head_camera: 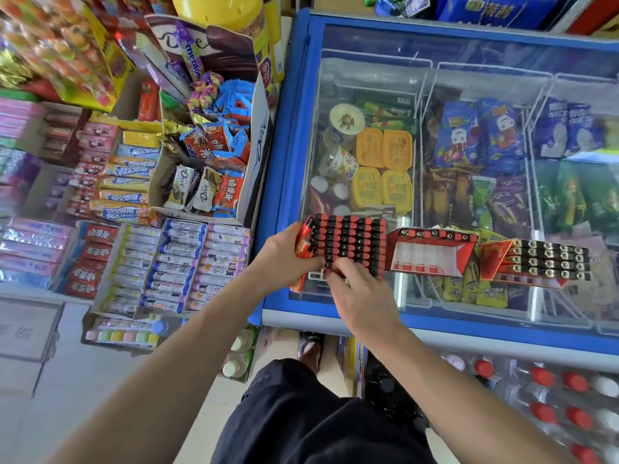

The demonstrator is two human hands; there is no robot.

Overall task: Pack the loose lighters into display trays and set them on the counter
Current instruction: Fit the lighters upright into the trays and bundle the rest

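From the head camera I see my left hand (284, 249) gripping the left end of a full tray (348, 244) of red-black lighters, fingers curled round its edge. My right hand (355, 289) rests on the near edge of the same tray – fingertips pressing on the lighters, and I cannot tell if it pinches one. The tray lies on the glass lid of the freezer (288, 128). Beside it, to the right, stands an almost empty tray (432, 252), then a third tray (539, 262) with black lighters.

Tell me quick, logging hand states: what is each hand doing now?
Left hand: grips the left end of the lighter tray.
Right hand: fingers curled on the tray's near edge.
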